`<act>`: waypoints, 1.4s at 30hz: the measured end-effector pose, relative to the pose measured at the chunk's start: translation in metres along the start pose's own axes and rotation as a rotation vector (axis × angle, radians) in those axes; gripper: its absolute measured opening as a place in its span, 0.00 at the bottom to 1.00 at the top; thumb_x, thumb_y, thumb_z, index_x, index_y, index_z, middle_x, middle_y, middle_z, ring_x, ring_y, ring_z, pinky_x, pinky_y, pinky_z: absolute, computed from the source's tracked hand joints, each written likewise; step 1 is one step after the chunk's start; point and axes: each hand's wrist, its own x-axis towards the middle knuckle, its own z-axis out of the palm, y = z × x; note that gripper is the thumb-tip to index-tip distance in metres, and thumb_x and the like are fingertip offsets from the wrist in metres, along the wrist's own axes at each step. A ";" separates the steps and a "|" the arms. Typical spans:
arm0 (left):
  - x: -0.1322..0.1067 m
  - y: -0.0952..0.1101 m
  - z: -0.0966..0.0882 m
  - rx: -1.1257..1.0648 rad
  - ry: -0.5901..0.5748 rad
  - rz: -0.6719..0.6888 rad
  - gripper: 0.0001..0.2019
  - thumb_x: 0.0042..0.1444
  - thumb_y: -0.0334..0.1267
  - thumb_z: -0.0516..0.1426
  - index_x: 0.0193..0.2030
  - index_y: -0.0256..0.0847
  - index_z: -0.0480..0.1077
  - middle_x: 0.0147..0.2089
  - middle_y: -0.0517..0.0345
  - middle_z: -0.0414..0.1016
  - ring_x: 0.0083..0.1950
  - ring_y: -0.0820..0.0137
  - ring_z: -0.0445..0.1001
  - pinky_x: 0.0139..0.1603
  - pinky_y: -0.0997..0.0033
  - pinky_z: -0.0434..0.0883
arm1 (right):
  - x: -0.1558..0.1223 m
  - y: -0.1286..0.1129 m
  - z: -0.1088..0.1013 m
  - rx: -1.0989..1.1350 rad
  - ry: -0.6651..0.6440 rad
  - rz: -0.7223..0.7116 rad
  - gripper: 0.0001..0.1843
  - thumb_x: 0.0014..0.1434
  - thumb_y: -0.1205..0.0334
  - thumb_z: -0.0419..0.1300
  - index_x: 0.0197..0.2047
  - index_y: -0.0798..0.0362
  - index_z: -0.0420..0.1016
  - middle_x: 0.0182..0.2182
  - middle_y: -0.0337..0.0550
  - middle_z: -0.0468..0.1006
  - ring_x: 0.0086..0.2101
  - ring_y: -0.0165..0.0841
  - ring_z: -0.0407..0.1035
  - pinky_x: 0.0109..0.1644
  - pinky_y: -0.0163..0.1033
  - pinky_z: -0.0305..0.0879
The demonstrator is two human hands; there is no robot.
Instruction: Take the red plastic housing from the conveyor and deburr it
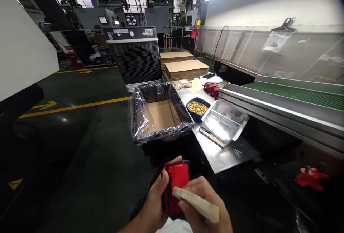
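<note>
Low in the head view, my left hand (158,192) is wrapped round a red case with a black rim (178,174), shaped like a phone case. It stands nearly upright, its red face turned towards me. My right hand (205,195) is closed round a pale flat bar (197,201), perhaps of wood. The bar's far end lies over the red face; whether it touches cannot be made out. Just beyond my hands is a box lined with clear-black plastic film (161,132), with brown cardboard at its bottom.
Right of the box, a metal table (212,158) carries a blue tray (197,118) of small gold-coloured parts, a divided clear plastic box (221,122) and several red-black cases (211,89). A green conveyor (298,93) runs along the right. Cardboard stacks (185,66) and an air cooler (135,59) stand behind.
</note>
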 end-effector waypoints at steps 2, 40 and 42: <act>-0.001 0.000 0.002 -0.007 -0.004 0.001 0.34 0.59 0.60 0.57 0.66 0.41 0.62 0.44 0.47 0.77 0.46 0.60 0.74 0.45 0.66 0.70 | 0.002 0.002 0.002 -0.028 0.008 -0.033 0.03 0.62 0.62 0.61 0.36 0.50 0.74 0.33 0.43 0.75 0.31 0.33 0.72 0.34 0.37 0.69; 0.007 0.006 0.001 -0.207 -0.102 -0.166 0.34 0.64 0.60 0.46 0.67 0.36 0.58 0.50 0.35 0.75 0.45 0.52 0.77 0.44 0.52 0.75 | 0.052 0.163 -0.127 -0.750 0.361 0.597 0.36 0.55 0.39 0.57 0.57 0.59 0.67 0.39 0.58 0.78 0.40 0.54 0.73 0.44 0.54 0.70; 0.005 0.006 0.003 -0.193 -0.117 -0.169 0.35 0.64 0.61 0.46 0.67 0.36 0.57 0.50 0.35 0.75 0.46 0.53 0.77 0.46 0.52 0.75 | 0.051 0.173 -0.131 -0.799 0.343 0.616 0.37 0.54 0.39 0.57 0.56 0.60 0.68 0.41 0.62 0.77 0.43 0.59 0.72 0.46 0.59 0.68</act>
